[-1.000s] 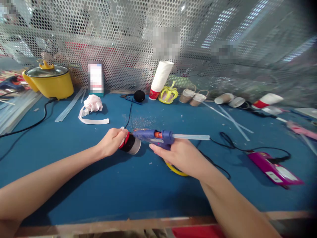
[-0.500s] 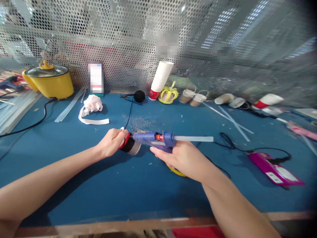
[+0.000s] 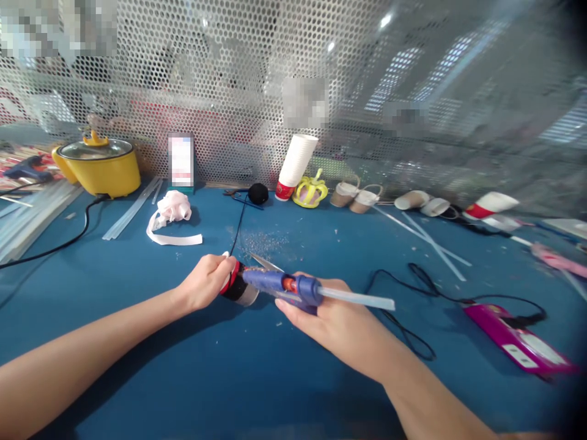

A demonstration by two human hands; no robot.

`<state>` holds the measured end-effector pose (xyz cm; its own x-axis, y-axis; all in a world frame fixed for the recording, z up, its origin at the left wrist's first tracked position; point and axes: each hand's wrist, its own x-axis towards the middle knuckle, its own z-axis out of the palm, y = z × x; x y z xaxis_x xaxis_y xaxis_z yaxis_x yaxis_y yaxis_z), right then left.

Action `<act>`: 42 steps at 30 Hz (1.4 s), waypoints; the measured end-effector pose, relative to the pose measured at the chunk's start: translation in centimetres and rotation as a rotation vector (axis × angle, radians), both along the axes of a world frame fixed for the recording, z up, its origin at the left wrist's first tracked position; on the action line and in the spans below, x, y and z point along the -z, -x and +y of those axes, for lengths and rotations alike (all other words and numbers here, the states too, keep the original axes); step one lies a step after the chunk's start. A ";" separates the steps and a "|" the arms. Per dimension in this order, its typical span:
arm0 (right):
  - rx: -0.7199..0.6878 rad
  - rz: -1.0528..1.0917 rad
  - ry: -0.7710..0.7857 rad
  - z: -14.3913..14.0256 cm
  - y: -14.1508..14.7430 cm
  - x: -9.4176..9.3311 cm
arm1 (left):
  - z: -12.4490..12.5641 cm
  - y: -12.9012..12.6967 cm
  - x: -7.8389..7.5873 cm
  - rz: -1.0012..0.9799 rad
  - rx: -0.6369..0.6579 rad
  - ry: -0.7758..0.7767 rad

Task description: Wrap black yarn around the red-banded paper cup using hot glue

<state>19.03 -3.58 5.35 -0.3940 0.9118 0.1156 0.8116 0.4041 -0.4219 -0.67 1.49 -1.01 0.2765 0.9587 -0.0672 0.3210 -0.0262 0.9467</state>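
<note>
- At the middle of the desk, the left hand grips a small cup lying sideways.
- The right hand holds the glue gun; its nozzle has tilted down and now touches the cup, so gluing seems to be under way.

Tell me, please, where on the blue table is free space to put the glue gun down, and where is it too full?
Bare blue table lies in front of both hands, toward the near edge, and between the white ribbon and the left hand. It is crowded along the mesh wall: cup stack, crown, yellow pot. Right of the right hand, the black cable and purple device lie.
</note>
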 end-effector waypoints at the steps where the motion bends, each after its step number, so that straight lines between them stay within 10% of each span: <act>1: -0.005 0.002 0.004 -0.1 0.0 0.0 | 0.0 0.0 0.0 -0.002 0.001 -0.001; 24: -0.060 -0.067 -0.028 -0.3 0.0 -0.1 | -0.1 0.0 -0.3 0.044 -0.003 -0.030; 42: 0.084 0.223 0.269 1.6 -0.4 -0.1 | -0.4 0.4 0.1 0.129 0.069 -0.172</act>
<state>19.47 -1.99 5.44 -0.3082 0.9495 -0.0588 0.7134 0.1898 -0.6746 -1.05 1.12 -1.06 0.3415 0.9382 0.0566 0.4308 -0.2098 0.8777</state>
